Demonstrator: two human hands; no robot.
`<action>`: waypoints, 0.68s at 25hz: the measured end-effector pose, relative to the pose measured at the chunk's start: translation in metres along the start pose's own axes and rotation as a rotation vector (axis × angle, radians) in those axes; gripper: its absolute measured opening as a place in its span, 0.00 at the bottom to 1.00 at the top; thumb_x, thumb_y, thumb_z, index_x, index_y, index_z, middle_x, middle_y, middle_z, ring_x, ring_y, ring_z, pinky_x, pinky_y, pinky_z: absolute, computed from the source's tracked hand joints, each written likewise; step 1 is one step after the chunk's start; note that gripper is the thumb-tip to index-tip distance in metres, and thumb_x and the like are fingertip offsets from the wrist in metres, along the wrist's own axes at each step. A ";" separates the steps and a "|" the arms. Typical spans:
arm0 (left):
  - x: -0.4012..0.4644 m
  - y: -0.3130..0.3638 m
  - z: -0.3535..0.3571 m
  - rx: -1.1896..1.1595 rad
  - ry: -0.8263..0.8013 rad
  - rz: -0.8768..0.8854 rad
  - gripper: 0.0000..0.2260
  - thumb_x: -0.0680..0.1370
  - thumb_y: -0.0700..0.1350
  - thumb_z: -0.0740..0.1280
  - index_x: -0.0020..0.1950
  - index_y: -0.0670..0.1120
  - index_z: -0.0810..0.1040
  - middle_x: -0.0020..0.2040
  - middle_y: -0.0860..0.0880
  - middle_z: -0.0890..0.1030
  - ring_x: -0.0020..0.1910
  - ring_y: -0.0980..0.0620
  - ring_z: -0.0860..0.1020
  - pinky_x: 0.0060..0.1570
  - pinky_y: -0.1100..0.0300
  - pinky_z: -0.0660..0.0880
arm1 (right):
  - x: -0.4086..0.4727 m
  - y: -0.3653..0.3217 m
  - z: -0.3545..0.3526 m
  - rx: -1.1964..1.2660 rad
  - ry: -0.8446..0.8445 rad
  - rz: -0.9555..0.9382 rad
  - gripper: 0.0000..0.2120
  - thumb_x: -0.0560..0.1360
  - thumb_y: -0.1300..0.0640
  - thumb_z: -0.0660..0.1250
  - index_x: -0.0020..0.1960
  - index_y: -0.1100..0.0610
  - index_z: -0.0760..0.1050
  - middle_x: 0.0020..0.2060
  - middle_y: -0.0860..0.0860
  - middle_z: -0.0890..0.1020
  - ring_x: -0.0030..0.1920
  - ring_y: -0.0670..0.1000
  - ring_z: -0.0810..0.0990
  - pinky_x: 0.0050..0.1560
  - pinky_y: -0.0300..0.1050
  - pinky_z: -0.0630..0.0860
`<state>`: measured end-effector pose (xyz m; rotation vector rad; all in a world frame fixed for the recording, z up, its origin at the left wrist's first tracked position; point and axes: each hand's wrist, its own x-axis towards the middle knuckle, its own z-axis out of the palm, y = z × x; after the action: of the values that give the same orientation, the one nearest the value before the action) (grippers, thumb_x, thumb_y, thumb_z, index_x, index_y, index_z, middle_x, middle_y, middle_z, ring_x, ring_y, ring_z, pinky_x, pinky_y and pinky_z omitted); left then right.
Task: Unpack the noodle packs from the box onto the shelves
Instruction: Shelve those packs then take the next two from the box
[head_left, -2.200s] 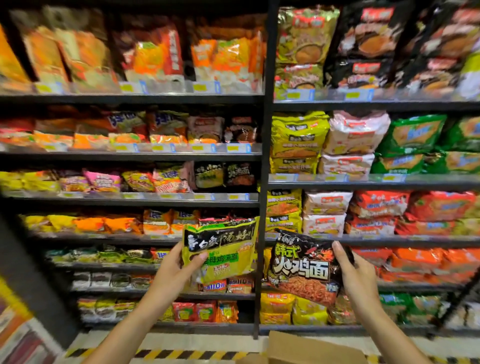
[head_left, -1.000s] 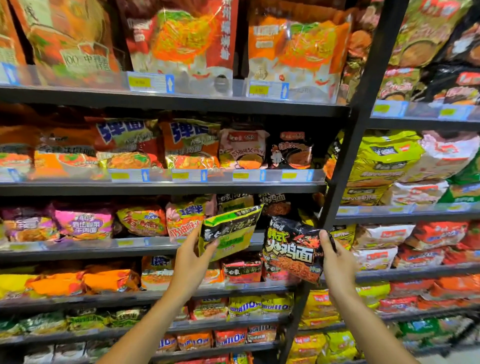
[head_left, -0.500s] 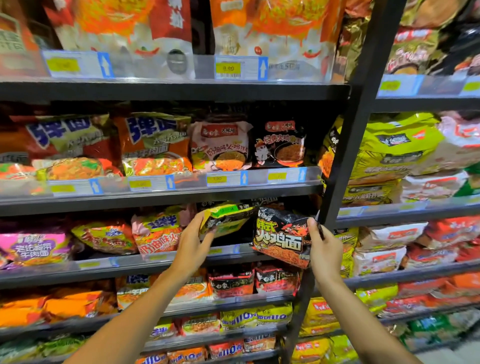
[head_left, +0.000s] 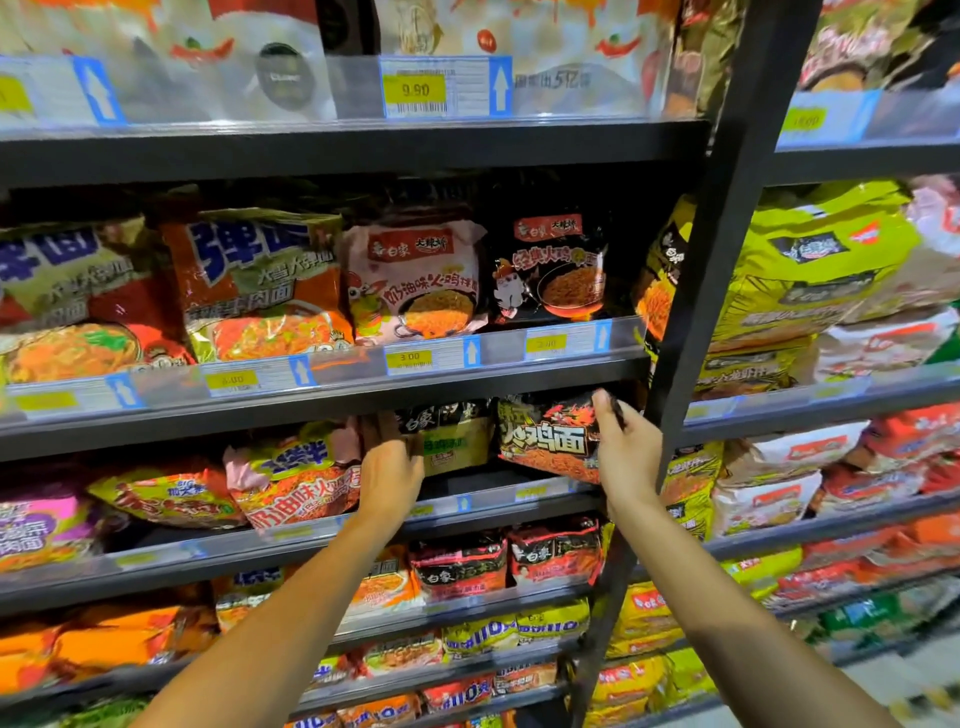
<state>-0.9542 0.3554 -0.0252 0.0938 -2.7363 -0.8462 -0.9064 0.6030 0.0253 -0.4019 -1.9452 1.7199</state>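
Head view, only one: both packs have gone from held out in front of the shelves to inside the third shelf (head_left: 519, 499) bay. Left hand (head_left: 390, 475) is at the lower left corner of the green pack (head_left: 451, 441); fingers curl toward that corner, but whether they pinch it or just push it I cannot tell. Green pack now stands back under the shelf lip, just right of and beyond that hand. Right hand (head_left: 626, 457) is clamped on the black pack (head_left: 545, 441), thumb and fingers pinching its upper right corner; the pack sits left of that hand, upright, its bottom edge at the shelf's front rail, next to the dark upright post (head_left: 727, 208). A second ago both packs were lower and tilted in mid-air, so the carry is done and this is the seating step. Judgement: two packs nearly placed; release is what remains for these. Box not in view now, so remaining count unknown.
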 end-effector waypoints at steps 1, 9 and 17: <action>0.002 0.000 -0.001 0.050 -0.026 -0.009 0.21 0.77 0.36 0.65 0.27 0.45 0.60 0.25 0.48 0.65 0.31 0.41 0.72 0.32 0.53 0.63 | 0.006 0.002 0.006 -0.005 -0.011 0.000 0.21 0.82 0.50 0.63 0.37 0.64 0.72 0.26 0.54 0.66 0.29 0.48 0.64 0.32 0.45 0.59; 0.000 0.018 -0.002 0.344 -0.226 0.330 0.10 0.83 0.47 0.58 0.46 0.44 0.72 0.45 0.40 0.81 0.47 0.37 0.79 0.39 0.52 0.68 | 0.059 0.018 0.048 -0.027 -0.026 0.347 0.14 0.78 0.67 0.61 0.63 0.67 0.70 0.57 0.62 0.78 0.53 0.58 0.77 0.50 0.46 0.71; -0.022 0.023 0.008 0.579 -0.226 0.399 0.23 0.83 0.60 0.49 0.72 0.50 0.67 0.60 0.43 0.76 0.60 0.40 0.72 0.57 0.47 0.67 | 0.049 0.048 0.062 -0.378 -0.154 0.009 0.10 0.75 0.72 0.62 0.54 0.67 0.75 0.45 0.57 0.75 0.49 0.60 0.77 0.39 0.45 0.68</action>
<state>-0.9347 0.3820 -0.0245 -0.4442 -2.9649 0.0548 -0.9863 0.5849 -0.0171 -0.4201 -2.3917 1.4205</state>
